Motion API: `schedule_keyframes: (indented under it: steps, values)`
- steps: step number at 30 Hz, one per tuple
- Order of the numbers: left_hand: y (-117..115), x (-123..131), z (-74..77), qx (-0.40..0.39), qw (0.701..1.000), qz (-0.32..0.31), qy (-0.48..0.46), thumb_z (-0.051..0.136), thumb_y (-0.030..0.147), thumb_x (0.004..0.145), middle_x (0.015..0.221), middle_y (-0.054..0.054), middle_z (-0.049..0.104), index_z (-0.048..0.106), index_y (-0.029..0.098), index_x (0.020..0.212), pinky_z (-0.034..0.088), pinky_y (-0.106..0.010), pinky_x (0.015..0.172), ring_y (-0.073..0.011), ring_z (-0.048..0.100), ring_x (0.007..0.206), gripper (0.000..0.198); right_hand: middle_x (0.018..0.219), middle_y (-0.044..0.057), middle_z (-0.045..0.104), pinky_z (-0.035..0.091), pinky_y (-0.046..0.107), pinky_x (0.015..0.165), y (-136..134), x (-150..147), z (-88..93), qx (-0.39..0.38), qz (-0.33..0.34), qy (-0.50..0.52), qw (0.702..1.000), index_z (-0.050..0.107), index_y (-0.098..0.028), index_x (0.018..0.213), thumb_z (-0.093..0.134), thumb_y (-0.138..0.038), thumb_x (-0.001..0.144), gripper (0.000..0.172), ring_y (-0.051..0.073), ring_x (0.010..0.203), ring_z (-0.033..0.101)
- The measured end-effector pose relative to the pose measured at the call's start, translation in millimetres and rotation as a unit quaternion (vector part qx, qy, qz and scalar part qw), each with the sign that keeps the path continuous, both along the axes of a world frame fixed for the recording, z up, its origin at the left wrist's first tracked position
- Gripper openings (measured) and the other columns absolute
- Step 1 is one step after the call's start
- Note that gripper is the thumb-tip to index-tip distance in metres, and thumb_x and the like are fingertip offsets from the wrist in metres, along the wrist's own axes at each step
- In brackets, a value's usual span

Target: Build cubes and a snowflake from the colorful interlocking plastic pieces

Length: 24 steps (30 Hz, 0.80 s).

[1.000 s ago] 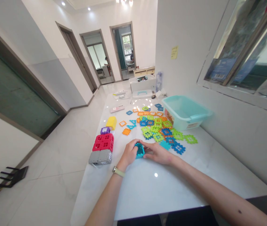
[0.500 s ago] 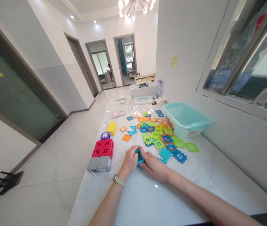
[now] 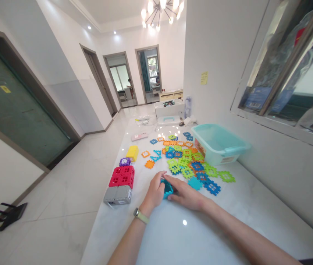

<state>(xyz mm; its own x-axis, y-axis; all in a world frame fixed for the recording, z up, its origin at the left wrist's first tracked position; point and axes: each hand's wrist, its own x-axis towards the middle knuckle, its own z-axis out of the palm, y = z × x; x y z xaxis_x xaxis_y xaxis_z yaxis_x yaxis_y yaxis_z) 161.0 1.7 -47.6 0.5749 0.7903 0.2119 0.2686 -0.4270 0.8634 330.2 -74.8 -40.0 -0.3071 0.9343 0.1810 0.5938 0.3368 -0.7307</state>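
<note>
Right hand (image 3: 186, 194) drew back; teal block (image 3: 167, 187) (gripped) touches left hand (image 3: 154, 193).

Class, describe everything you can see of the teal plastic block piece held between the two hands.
The teal plastic block piece looks like glossy moulded plastic, apparently boxy. It is low over or on the white table, gripped between the left hand and the right hand, whose fingers cover most of it; its full shape cannot be told.

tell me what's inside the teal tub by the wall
Only bare teal inner walls show inside the teal tub. Its near wall hides the bottom, so anything lying low there cannot be seen.
</note>
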Motion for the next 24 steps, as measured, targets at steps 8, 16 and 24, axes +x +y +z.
schedule_keyframes:
  steps: [8,16,24]
  values:
    - [4.2,-5.7,2.5,-0.004,0.999,0.015,-0.041,0.041,0.02,0.092,0.126,-0.01,0.059,0.055,0.019,0.124,0.042,-0.04,0.104,-0.0224,0.055,0.118,0.034,0.119,0.011,0.064,0.051,0.036,0.082,-2.3,0.0,10.9,-0.011,-0.019,0.004,1.0,0.043,-0.019,0.143,0.069,-0.025,0.079,0.07,0.022,0.086,0.062]
    - [17.3,-30.6,13.9,0.049,0.991,-0.05,0.117,0.079,0.038,0.072,0.125,-0.012,0.059,0.057,0.02,0.127,0.041,-0.045,0.104,-0.0304,0.052,0.119,0.062,0.122,0.014,0.063,0.051,0.036,0.083,2.5,31.8,11.4,-0.04,-0.076,-0.024,0.996,0.042,-0.016,0.145,0.068,-0.031,0.08,0.072,0.022,0.087,0.063]
    - [19.3,-33.1,12.9,0.022,0.989,-0.073,0.129,0.082,0.016,0.066,0.115,-0.008,0.065,0.058,0.022,0.127,0.048,-0.036,0.093,-0.0238,0.061,0.104,0.066,0.136,0.017,0.056,0.048,0.042,0.095,3.4,39.7,5.4,-0.036,-0.066,-0.043,0.996,0.037,-0.016,0.148,0.069,-0.031,0.078,0.078,0.028,0.105,0.063]
